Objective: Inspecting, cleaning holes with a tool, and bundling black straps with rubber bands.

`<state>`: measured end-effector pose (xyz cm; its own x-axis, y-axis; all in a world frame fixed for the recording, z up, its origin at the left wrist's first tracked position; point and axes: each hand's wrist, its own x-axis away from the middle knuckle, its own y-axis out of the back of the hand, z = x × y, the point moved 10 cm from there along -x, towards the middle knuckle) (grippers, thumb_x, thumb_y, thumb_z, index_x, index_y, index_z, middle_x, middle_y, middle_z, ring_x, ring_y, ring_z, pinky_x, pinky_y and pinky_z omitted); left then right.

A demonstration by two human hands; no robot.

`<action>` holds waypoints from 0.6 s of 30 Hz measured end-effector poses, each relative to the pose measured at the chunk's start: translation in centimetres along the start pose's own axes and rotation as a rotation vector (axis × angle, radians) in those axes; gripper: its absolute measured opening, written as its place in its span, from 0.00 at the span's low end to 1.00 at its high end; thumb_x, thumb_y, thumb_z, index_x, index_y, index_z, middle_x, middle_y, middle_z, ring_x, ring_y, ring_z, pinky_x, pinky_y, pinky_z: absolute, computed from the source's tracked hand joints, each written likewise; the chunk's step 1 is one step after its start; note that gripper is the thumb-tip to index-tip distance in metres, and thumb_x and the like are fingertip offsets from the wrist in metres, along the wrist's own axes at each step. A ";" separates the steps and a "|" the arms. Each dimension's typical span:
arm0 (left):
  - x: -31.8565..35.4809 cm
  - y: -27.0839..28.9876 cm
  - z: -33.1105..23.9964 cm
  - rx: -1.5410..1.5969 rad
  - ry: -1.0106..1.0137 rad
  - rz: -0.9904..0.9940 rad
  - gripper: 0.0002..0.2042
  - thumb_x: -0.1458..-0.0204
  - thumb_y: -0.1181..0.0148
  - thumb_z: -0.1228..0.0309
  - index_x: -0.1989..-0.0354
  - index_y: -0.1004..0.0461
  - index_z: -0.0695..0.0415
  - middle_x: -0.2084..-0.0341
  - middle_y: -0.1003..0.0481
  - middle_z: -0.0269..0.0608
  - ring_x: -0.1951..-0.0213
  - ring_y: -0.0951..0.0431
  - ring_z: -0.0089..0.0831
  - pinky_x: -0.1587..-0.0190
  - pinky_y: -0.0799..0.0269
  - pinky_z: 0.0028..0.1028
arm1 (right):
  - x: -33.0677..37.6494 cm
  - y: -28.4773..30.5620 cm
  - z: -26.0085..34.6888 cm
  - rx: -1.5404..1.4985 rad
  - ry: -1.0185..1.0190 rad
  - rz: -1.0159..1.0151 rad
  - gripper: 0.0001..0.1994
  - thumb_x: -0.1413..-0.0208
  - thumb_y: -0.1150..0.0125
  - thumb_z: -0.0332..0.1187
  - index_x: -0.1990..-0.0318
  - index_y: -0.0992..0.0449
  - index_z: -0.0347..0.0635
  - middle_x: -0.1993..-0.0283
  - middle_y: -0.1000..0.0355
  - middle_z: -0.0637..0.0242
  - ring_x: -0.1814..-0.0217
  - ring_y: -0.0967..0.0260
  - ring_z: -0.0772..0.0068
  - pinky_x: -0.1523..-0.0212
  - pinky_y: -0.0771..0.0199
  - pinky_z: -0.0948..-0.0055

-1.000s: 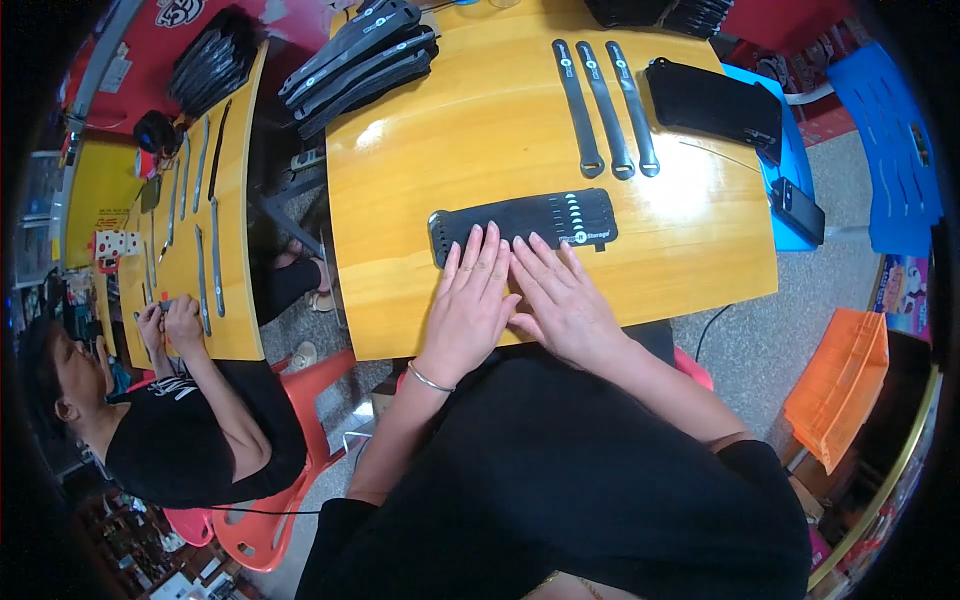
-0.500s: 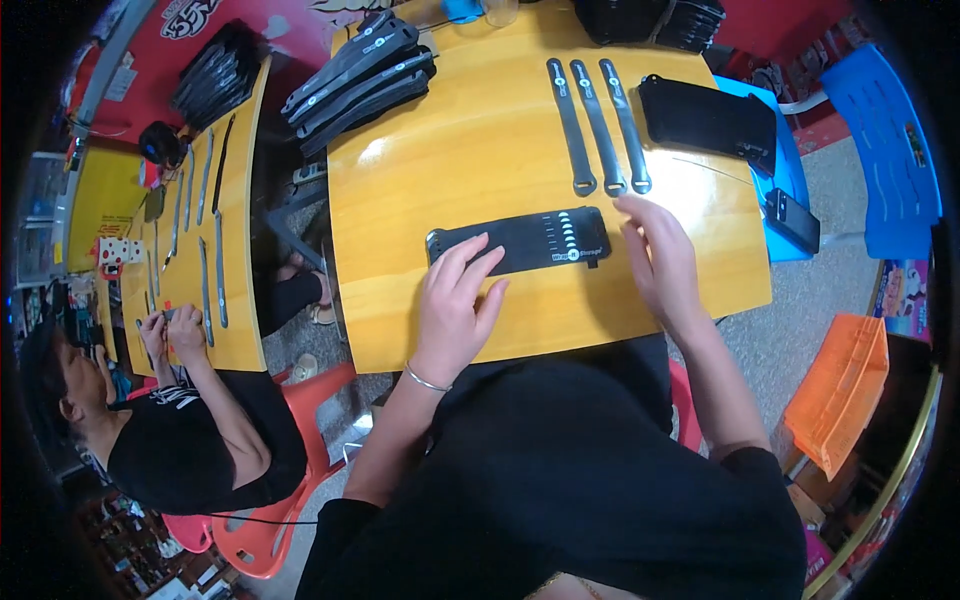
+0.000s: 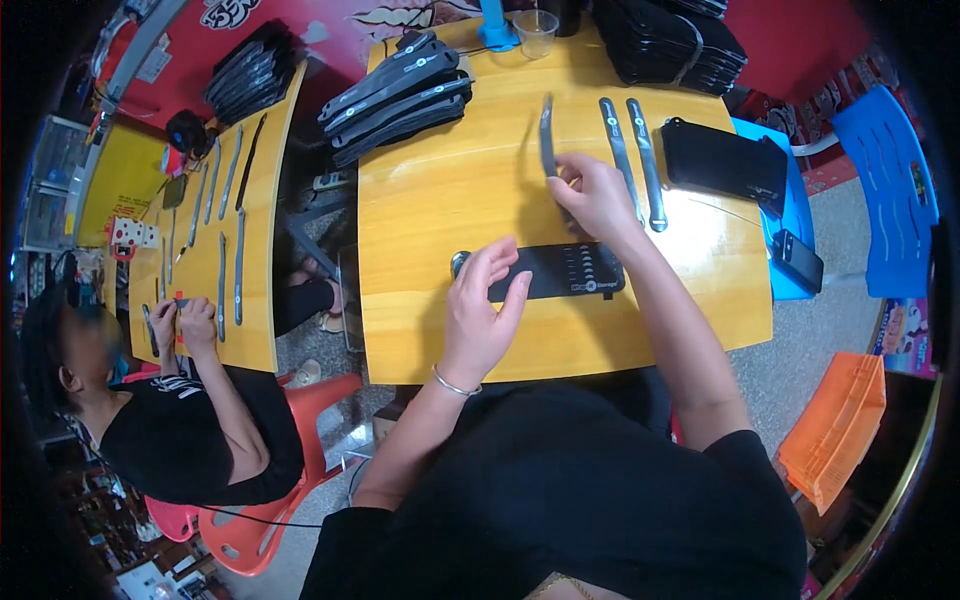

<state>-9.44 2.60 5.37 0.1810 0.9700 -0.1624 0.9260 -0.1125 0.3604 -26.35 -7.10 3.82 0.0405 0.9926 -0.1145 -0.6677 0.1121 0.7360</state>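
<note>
Head view: right hand (image 3: 598, 195) pinches a gray strap (image 3: 546, 135) between thumb and fingers, above the black panel (image 3: 545, 272), probably so its top stays free. Left hand (image 3: 478, 315), loosely open, lies over the panel's left part, seemingly steadying it; contact unclear. Two straps (image 3: 645, 164) lie beyond the panel's right end, side by side, likely to keep them separate. Yellow table (image 3: 430, 225) under panel; orange crate (image 3: 835, 430) right of it; co-worker (image 3: 190, 435) far left of it.
</note>
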 end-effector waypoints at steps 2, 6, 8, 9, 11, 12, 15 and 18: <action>-0.1 0.7 0.4 0.251 0.079 -0.128 0.14 0.47 0.42 0.74 0.54 0.31 0.67 0.52 0.30 0.52 0.52 0.25 0.35 0.53 0.27 0.29 | 2.4 -1.0 2.5 -0.643 -0.102 0.204 0.12 0.47 0.41 0.29 0.56 0.29 0.35 0.72 0.27 0.69 0.72 0.29 0.77 0.71 0.30 0.78; 0.9 -0.6 2.3 0.555 0.259 0.060 0.12 0.46 0.45 0.79 0.53 0.31 0.69 0.64 0.23 0.47 0.66 0.21 0.26 0.68 0.25 0.19 | 8.4 -2.1 4.7 -1.134 -0.201 0.306 0.08 0.48 0.39 0.26 0.64 0.32 0.39 0.72 0.36 0.76 0.73 0.37 0.88 0.73 0.36 0.86; 1.5 0.1 2.0 0.560 0.227 -0.009 0.09 0.48 0.44 0.81 0.58 0.28 0.67 0.72 0.23 0.40 0.76 0.23 0.21 0.76 0.29 0.16 | 9.7 0.0 4.5 -1.017 -0.014 0.196 0.09 0.50 0.39 0.23 0.65 0.34 0.41 0.70 0.36 0.74 0.69 0.37 0.86 0.68 0.35 0.84; 1.8 0.0 1.9 0.488 0.209 0.043 0.07 0.48 0.43 0.81 0.61 0.26 0.66 0.73 0.24 0.39 0.77 0.24 0.20 0.78 0.30 0.16 | 10.5 -0.1 4.1 -1.016 -0.023 0.195 0.09 0.50 0.39 0.23 0.65 0.34 0.41 0.70 0.36 0.74 0.69 0.37 0.86 0.68 0.35 0.84; 2.5 -0.3 1.5 0.359 0.190 0.110 0.03 0.50 0.40 0.81 0.68 0.22 0.64 0.75 0.26 0.37 0.80 0.26 0.19 0.79 0.32 0.17 | 11.8 1.6 4.4 -1.055 0.146 0.058 0.10 0.52 0.39 0.20 0.67 0.35 0.42 0.68 0.35 0.72 0.65 0.35 0.82 0.63 0.33 0.81; 2.8 -0.2 1.7 0.360 0.195 0.110 0.03 0.50 0.40 0.81 0.68 0.22 0.64 0.75 0.26 0.37 0.80 0.26 0.19 0.79 0.32 0.17 | 12.6 1.9 4.2 -1.056 0.141 0.060 0.10 0.52 0.39 0.20 0.67 0.35 0.42 0.68 0.35 0.72 0.65 0.35 0.82 0.63 0.33 0.81; 3.6 0.6 1.0 0.153 0.050 0.196 0.04 0.51 0.41 0.84 0.67 0.23 0.65 0.71 0.28 0.39 0.75 0.27 0.20 0.77 0.29 0.16 | 15.0 1.4 -0.1 -1.166 -0.225 0.062 0.10 0.53 0.39 0.19 0.67 0.34 0.42 0.67 0.33 0.70 0.64 0.34 0.80 0.61 0.33 0.80; 4.4 2.0 1.4 0.121 0.073 0.162 0.05 0.50 0.42 0.84 0.66 0.23 0.65 0.72 0.29 0.39 0.74 0.26 0.20 0.76 0.29 0.16 | 16.3 2.9 -3.2 -1.062 -0.290 0.007 0.09 0.52 0.39 0.20 0.65 0.32 0.41 0.66 0.32 0.70 0.65 0.34 0.82 0.63 0.33 0.80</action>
<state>-6.32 6.30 4.06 0.3103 0.9496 -0.0430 0.9205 -0.2889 0.2631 -30.02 9.23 1.90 0.1142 0.9819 0.1511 -0.9624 0.1471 -0.2286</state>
